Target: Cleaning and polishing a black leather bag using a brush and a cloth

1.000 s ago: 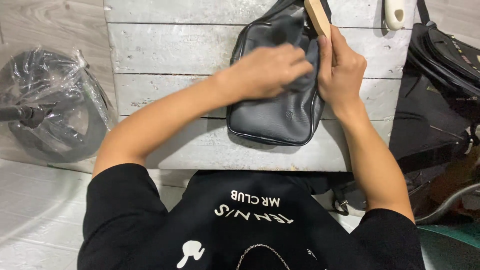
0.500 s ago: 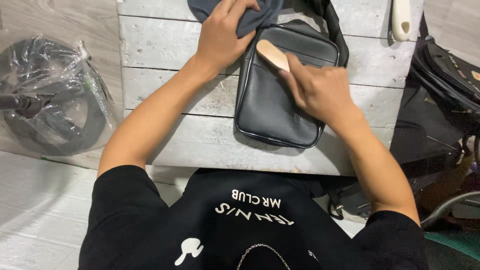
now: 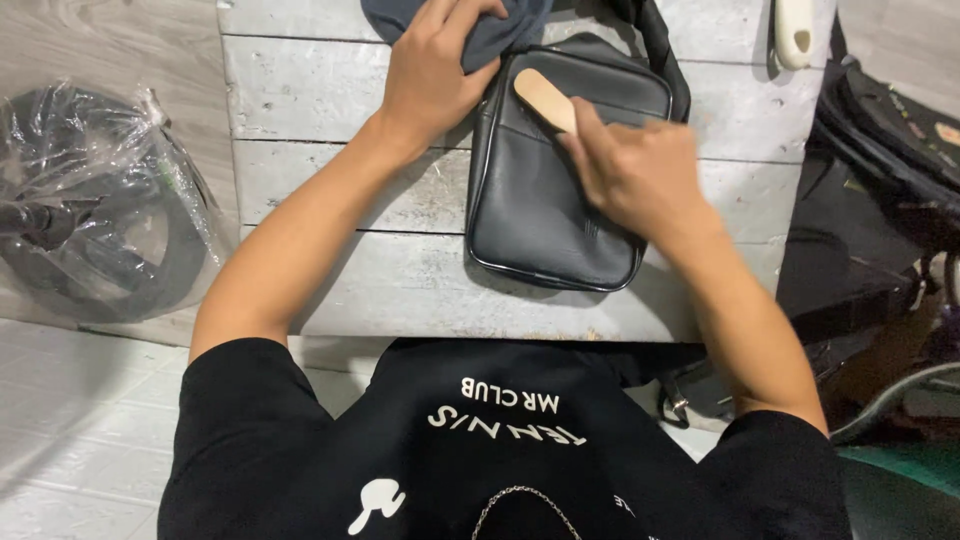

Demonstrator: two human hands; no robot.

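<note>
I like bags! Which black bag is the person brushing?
The small black leather bag lying flat on the white wooden table, under the right hand with the wooden brush. The other bags sit off to the right.

Left arm: bare, extended forward and slightly inward across the body; left hand [image 3: 432, 75] palm down, fingers curled and pressing. Right arm: bare, bent at the elbow, forearm angled inward; right hand [image 3: 635, 170] knuckles up, fingers closed in a grip, slightly motion-blurred. Both upper arms in black short sleeves.
</note>
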